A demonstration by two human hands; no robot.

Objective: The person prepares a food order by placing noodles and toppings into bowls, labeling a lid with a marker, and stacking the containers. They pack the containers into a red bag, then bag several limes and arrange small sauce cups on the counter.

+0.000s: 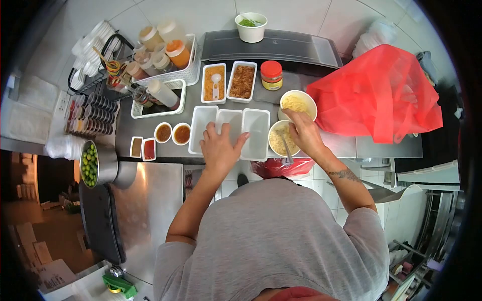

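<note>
Three empty white rectangular containers stand side by side at the counter's front: a left one [200, 135], a middle one [230, 119] and a right one [256, 134]. My left hand [221, 148] is over the left and middle ones, fingers spread, holding nothing. On the right, my right hand [303, 131] reaches to the rim of a white tub of yellow contents [295, 104]; its fingers are bent together, and what they hold, if anything, is hidden. Just below is a bowl of pale crumbly food [277, 139] with a spoon [287, 148] in it.
Behind the containers are trays of orange powder [214, 75] and brown flakes [243, 80], and a red-lidded jar [271, 75]. A red bag [371, 93] bulges at right. Sauce cups [181, 133], a bottle basket [193, 70] and a pot of green limes [103, 165] stand left.
</note>
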